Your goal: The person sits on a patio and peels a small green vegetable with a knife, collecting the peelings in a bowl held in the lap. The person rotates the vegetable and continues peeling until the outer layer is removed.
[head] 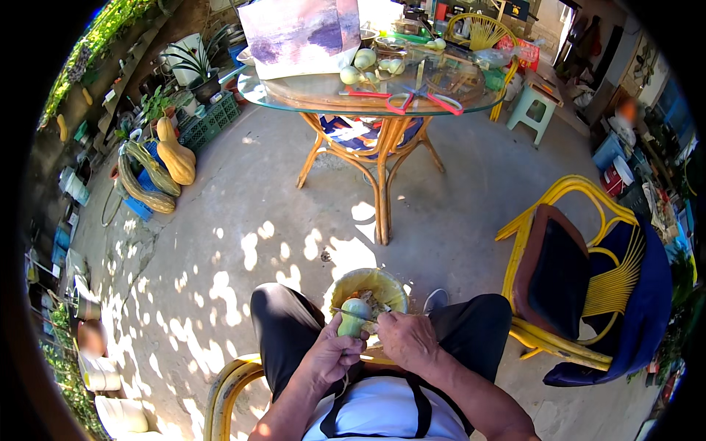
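Note:
In my left hand (335, 353) is a small pale green bottle gourd (353, 317), its rounded end pointing away from me. My right hand (407, 337) grips a thin blade, probably a knife (353, 314), which lies across the gourd's upper part. The handle is hidden inside my fist. Both hands are between my knees, above the near side of a bin (394, 284) lined with a yellowish bag. Scraps (370, 299) lie inside the bin.
Ahead stands a round glass table (309, 91) on rattan legs, with more gourds (364, 58), red-handled scissors (422, 102) and a painted bag (303, 38). A yellow rattan chair (557, 264) is at right. Large squashes (176, 154) lie at left beside green crates (209, 121).

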### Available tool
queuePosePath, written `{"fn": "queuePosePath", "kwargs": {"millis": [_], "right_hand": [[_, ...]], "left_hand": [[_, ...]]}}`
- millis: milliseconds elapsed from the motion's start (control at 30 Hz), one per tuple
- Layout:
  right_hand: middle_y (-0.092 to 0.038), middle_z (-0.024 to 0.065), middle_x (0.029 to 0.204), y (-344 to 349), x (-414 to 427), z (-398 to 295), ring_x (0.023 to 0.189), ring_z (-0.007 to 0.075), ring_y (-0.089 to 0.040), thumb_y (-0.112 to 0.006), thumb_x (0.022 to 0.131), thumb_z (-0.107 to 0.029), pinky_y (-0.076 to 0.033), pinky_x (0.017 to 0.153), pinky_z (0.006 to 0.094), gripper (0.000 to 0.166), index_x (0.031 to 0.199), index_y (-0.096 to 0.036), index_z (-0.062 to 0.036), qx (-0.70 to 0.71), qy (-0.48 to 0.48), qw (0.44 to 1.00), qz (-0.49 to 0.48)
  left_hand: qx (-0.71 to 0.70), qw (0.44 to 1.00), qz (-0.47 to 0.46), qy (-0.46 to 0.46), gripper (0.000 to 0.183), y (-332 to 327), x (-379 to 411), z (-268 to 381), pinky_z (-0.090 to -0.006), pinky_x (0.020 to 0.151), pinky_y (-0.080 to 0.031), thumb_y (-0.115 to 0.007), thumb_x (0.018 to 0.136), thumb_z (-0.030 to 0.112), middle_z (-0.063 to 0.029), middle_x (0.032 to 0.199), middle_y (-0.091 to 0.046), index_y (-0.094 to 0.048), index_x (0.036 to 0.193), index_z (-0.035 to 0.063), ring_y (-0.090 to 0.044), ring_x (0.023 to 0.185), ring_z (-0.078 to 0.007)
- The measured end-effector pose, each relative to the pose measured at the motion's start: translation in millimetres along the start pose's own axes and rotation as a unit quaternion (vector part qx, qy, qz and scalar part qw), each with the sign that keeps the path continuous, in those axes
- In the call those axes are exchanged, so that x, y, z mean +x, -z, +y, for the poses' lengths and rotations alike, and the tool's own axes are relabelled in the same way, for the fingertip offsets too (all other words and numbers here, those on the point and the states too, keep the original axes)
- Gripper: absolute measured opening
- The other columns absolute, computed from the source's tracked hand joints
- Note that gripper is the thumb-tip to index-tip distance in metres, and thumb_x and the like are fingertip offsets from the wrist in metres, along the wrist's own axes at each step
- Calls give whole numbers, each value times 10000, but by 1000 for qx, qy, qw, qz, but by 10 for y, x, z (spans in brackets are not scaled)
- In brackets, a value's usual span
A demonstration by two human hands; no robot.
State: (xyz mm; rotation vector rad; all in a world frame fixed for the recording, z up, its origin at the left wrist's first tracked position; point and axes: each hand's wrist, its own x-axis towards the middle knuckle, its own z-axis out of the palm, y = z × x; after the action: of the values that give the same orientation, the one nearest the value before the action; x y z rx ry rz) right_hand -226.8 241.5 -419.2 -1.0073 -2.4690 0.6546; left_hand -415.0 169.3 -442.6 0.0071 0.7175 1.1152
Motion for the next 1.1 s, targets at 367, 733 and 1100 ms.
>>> {"fn": "queuePosePath", "kwargs": {"millis": [367, 733, 1100], "right_hand": [[-640, 147, 749, 194, 6, -124, 656, 356, -670, -626, 894, -122, -532, 571, 466, 126, 835, -550, -41, -59, -33, 995, 67], [-684, 201, 781, 153, 116, 143, 669, 383, -690, -591, 909, -124, -551, 634, 490, 129, 844, -604, -14, -141, -146, 979, -12], [-662, 179, 815, 102, -85, -120, 689, 408, -657, -623, 950, -190, -515, 604, 514, 160, 942, -586, -35, -9, -92, 995, 48]], "left_hand": [[4, 1000, 8, -26, 602, -169, -68, -6, -148, 444, -292, -623, 798, -111, -67, 936, -585, -456, 1331, 112, -416, 605, -51], [137, 986, 64, -74, 584, -190, -120, -101, -165, 438, -284, -630, 840, -67, -8, 859, -540, -462, 1368, 116, -425, 581, -38], [71, 996, 27, -55, 428, 13, 102, 7, -189, 503, -413, -699, 835, -10, -88, 993, -648, -583, 1243, 48, -600, 761, -150]]}}
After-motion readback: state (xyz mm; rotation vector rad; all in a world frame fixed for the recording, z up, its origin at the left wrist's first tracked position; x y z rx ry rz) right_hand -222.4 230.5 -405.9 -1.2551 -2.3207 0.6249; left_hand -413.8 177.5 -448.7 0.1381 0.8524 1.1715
